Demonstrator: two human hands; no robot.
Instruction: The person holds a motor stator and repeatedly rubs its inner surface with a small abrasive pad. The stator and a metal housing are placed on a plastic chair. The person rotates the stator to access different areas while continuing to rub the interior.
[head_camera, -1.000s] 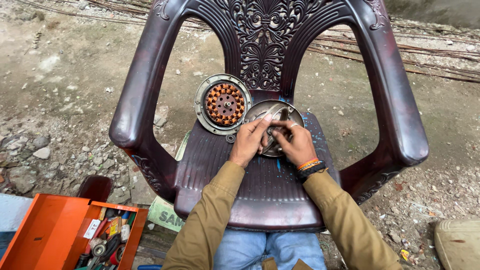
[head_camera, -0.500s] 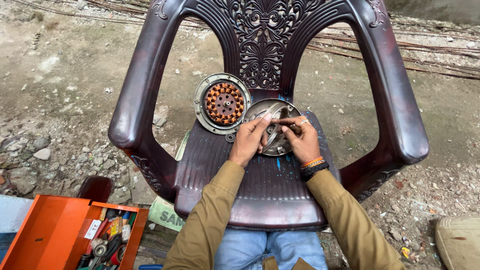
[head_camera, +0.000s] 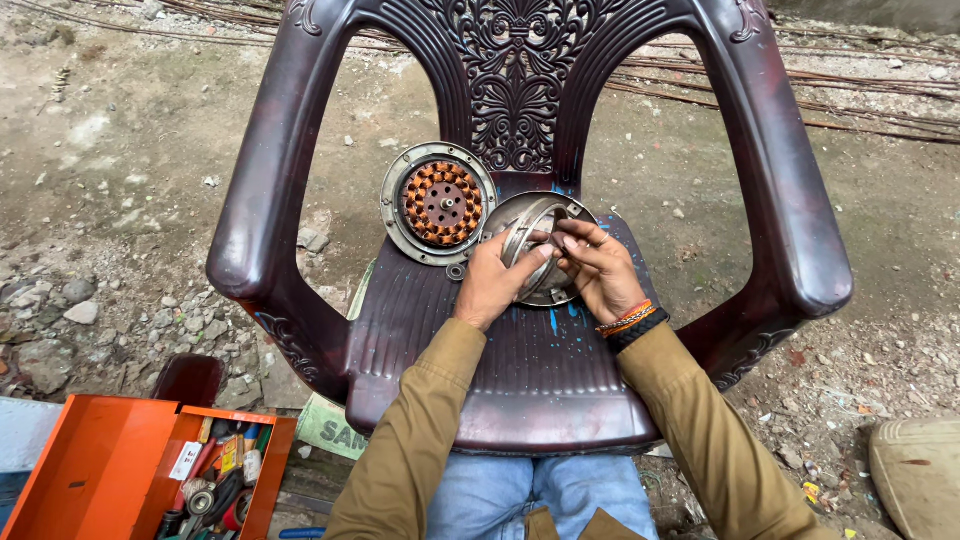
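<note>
On the seat of a dark brown plastic chair (head_camera: 300, 180) lies a round metal cover (head_camera: 545, 250), shaped like a shallow bowl with its hollow side up. Both hands are at it. The left hand (head_camera: 495, 280) holds the near left part of the rim, with the fingers curled over the edge and closed on the metal. The right hand (head_camera: 600, 268) is at the right side of the cover, its fingers bent together over the inside. I cannot tell if it pinches some small part there, because the fingers hide this place.

Just beside the cover, on the left, rests a round motor part (head_camera: 438, 205) with copper coils in a ring, inside a grey metal rim. It leans against the chair back. A small ring (head_camera: 456, 271) lies on the seat below it.

On the ground at the lower left stands 1 open orange toolbox (head_camera: 100, 465). In its tray is a mix of hand tools (head_camera: 215, 485) with coloured handles, packed closely; single tools are too small to tell apart.
</note>
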